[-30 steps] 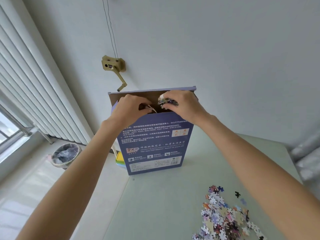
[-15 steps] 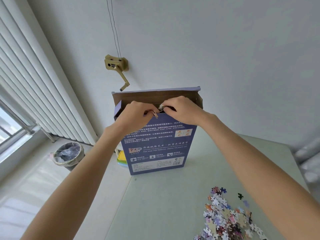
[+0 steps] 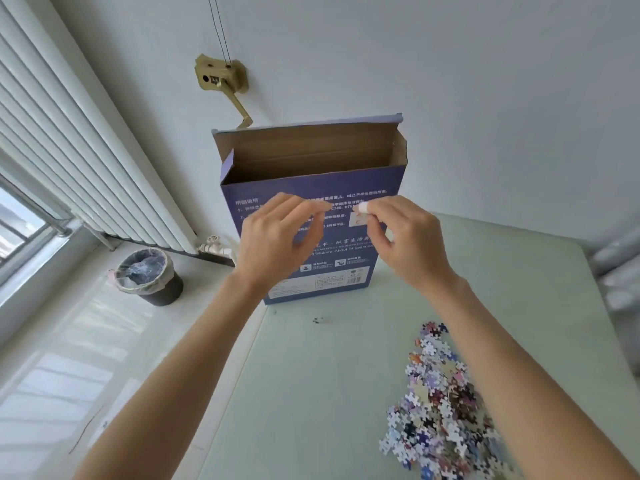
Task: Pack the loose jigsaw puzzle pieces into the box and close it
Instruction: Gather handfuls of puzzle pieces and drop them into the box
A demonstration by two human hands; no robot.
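Box point(image 3: 311, 188) stands open behind raised hands point(image 3: 277, 240); pieces point(image 3: 436, 400) right.

Box point(image 3: 311, 188) mouth gapes unblocked — bare table point(image 3: 311, 393) left of the puzzle pieces point(image 3: 440, 403).

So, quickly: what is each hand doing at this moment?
Left hand: fingers loosely curled, holding nothing visible.
Right hand: fingertips pinched together; holding anything cannot be told.

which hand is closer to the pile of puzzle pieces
Right. The right hand is above the pile on its side; the left hand is farther left, before the box.
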